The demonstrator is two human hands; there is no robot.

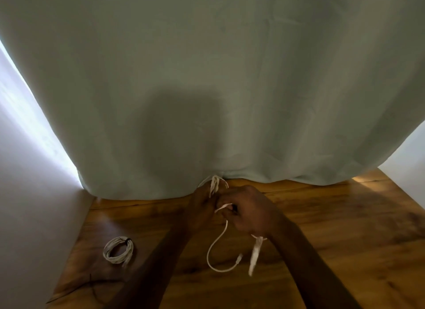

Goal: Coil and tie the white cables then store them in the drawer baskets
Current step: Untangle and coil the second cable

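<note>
Two hands at bench's back edge: left hand (pixel 203 207) grips white cable (pixel 215 185) loops, right hand (pixel 247 211) pinches its tail; coiling judged underway, tie needed next; coiled cable (pixel 118 252) laid near left edge

Ahead of me the curtain (pixel 230 90) drapes onto the wooden table (pixel 345 228), blocking forward reach. A wall (pixel 27 216) bounds the left. The tied cable coil (pixel 118 252) occupies the near-left tabletop; the right side offers clearance.
</note>
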